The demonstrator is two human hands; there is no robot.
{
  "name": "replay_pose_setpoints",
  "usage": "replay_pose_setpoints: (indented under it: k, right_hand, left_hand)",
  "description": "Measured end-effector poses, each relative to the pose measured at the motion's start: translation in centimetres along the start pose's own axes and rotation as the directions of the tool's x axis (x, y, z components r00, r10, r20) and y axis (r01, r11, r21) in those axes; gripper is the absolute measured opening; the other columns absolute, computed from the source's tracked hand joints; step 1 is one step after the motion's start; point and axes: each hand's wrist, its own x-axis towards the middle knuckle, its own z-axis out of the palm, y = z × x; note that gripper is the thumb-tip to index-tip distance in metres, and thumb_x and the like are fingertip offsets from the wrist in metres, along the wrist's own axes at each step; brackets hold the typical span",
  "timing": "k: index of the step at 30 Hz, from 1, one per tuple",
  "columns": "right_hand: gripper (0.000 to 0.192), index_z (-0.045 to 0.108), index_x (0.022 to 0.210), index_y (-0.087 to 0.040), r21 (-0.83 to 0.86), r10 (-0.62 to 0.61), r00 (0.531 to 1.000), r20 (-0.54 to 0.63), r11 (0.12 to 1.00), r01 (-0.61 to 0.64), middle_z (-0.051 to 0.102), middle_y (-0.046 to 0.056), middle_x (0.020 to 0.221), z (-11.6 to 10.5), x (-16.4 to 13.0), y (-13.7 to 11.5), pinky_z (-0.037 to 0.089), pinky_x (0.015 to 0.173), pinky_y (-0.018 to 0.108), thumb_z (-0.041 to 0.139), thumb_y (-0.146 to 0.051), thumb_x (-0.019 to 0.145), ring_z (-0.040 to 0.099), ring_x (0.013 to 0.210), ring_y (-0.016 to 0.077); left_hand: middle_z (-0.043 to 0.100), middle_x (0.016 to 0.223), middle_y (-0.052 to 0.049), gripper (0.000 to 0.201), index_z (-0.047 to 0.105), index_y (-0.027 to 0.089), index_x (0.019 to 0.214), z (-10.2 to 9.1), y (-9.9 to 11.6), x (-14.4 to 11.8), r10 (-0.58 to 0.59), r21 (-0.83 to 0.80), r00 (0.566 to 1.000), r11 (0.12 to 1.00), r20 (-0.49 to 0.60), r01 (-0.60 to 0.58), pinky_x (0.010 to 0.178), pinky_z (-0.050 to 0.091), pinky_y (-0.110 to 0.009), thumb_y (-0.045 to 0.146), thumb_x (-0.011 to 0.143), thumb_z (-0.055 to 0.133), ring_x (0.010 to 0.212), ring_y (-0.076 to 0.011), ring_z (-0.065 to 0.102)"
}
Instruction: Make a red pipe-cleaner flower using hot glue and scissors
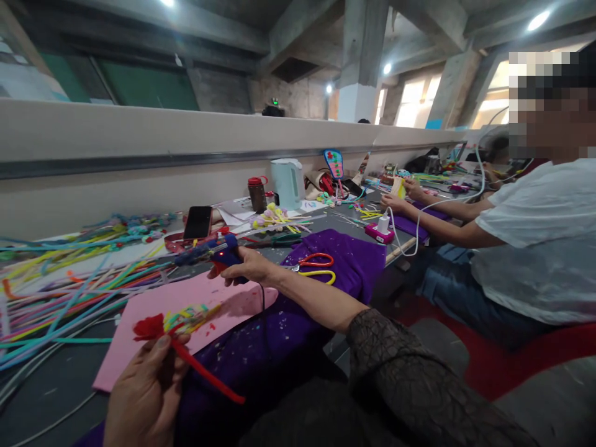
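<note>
Left hand [146, 391] pinched on red pipe-cleaner flower [156, 329]; right hand [246, 266] clamped around blue glue gun [218, 253]. Risks: scorched fingertips from the hot nozzle, glue strings dripping onto pink foam sheet [153, 316].

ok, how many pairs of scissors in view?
1. The red-and-yellow-handled scissors lie on the purple cloth, just right of the right hand on the glue gun. More may be hidden in the clutter farther along the table.

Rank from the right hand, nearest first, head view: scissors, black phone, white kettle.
From the right hand, which grips the glue gun:
1. Scissors, just right of it on purple cloth.
2. Black phone, behind, leaning upright.
3. White kettle, far back by the wall.
</note>
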Motion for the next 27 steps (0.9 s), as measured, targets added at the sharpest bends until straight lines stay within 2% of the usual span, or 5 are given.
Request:
replay_pose_setpoints:
  k: [8, 10, 13, 20, 27]
  right_hand:
    - [0.025, 0.053, 0.084, -0.014, -0.11, 0.053, 0.998, -0.024, 0.992, -0.056, 0.06, 0.001, 0.071, 0.4, -0.2, 0.0, 0.041, 0.045, 0.016, 0.062, -0.026, 0.064, 0.049, 0.049, 0.0062]
    - [0.022, 0.055, 0.079, -0.012, -0.166, 0.051, 0.998, -0.041, 0.984, -0.057, 0.057, 0.0, 0.063, 0.9, -0.6, 0.0, 0.039, 0.043, 0.016, 0.059, -0.031, 0.067, 0.047, 0.045, 0.0057]
    - [0.023, 0.053, 0.084, -0.013, -0.189, 0.006, 0.989, -0.149, 0.981, -0.035, 0.06, 0.002, 0.07, 1.6, -1.1, 0.1, 0.039, 0.042, 0.017, 0.054, -0.032, 0.071, 0.047, 0.045, 0.0058]
    - [0.027, 0.056, 0.087, -0.015, -0.3, -0.081, 0.996, -0.041, 0.952, 0.065, 0.061, 0.006, 0.076, 2.7, -2.2, 0.0, 0.043, 0.048, 0.021, 0.05, -0.037, 0.073, 0.053, 0.053, 0.0093]
    - [0.029, 0.06, 0.085, -0.014, -0.464, -0.118, 0.993, -0.015, 0.88, 0.098, 0.055, 0.003, 0.057, 3.5, -3.0, -0.1, 0.041, 0.05, 0.025, 0.047, -0.038, 0.076, 0.05, 0.051, 0.0115]
  left_hand:
    - [0.058, 0.055, 0.004, 0.018, 0.057, 0.015, 0.066, -0.5, -0.7, 1.5, -0.137, -0.194, 0.99, 0.97, 0.047, 0.143, 0.029, 0.028, -0.013, 0.021, 0.054, 0.069, 0.036, -0.0027, 0.038]
    - [0.053, 0.05, 0.005, 0.021, 0.055, 0.013, 0.065, -0.3, -0.7, 1.2, -0.174, -0.252, 0.967, 0.943, 0.186, 0.219, 0.027, 0.025, -0.012, 0.027, 0.057, 0.068, 0.033, -0.0018, 0.036]
    - [0.055, 0.055, 0.004, 0.022, 0.054, 0.013, 0.071, 0.1, -1.1, 0.9, -0.18, -0.334, 0.937, 0.9, 0.3, 0.281, 0.027, 0.024, -0.011, 0.028, 0.061, 0.066, 0.032, 0.0, 0.035]
    - [0.057, 0.061, 0.003, 0.022, 0.055, 0.011, 0.074, -0.9, -2.2, 1.1, -0.136, -0.475, 0.937, 0.833, 0.321, 0.284, 0.028, 0.026, -0.01, 0.028, 0.065, 0.065, 0.033, 0.0009, 0.039]
    - [0.056, 0.056, 0.003, 0.02, 0.056, 0.011, 0.072, -1.5, -2.2, 0.7, -0.131, -0.52, 0.944, 0.807, 0.304, 0.279, 0.027, 0.024, -0.01, 0.029, 0.067, 0.064, 0.032, 0.0004, 0.038]
